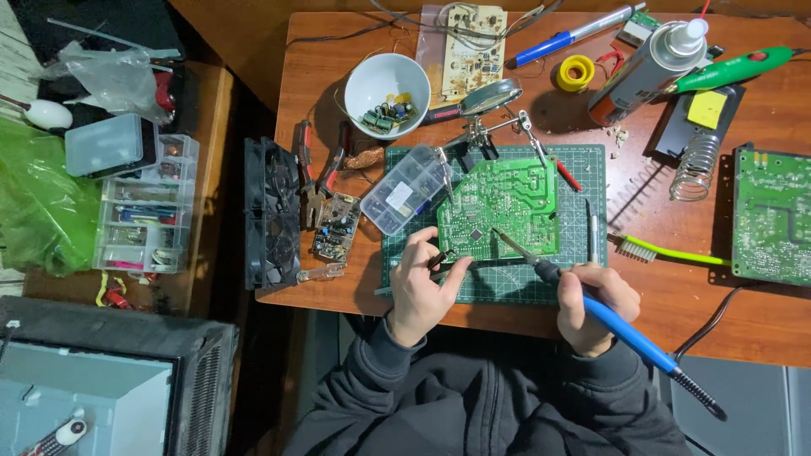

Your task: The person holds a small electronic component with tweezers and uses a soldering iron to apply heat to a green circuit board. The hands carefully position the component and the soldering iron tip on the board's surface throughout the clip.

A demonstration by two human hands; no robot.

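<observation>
We're looking straight down at the bench, and our right hand (596,306) is wrapped tight around the blue handle of a soldering iron (583,297), its metal tip angled up and left onto the lower middle of the green circuit board (500,207). That board sits on a green cutting mat (579,160), its upper edge gripped by the clips of a helping-hands stand (486,131) with a magnifying lens above. Our left hand (425,283) is curled at the board's lower left corner, fingers pinched on a small dark tool (438,258), though we can't tell quite what it is. Just beside the board's left edge lies a clear compartment box (404,189) of small parts, tilted. Further up, a white bowl (384,83) holds loose capacitors, and a spray can (646,66) lies tipped over near a yellow roll of tape (576,73). Off to the right rests a second green board (770,215), with a green-handled brush (667,251) between it and the mat.
</observation>
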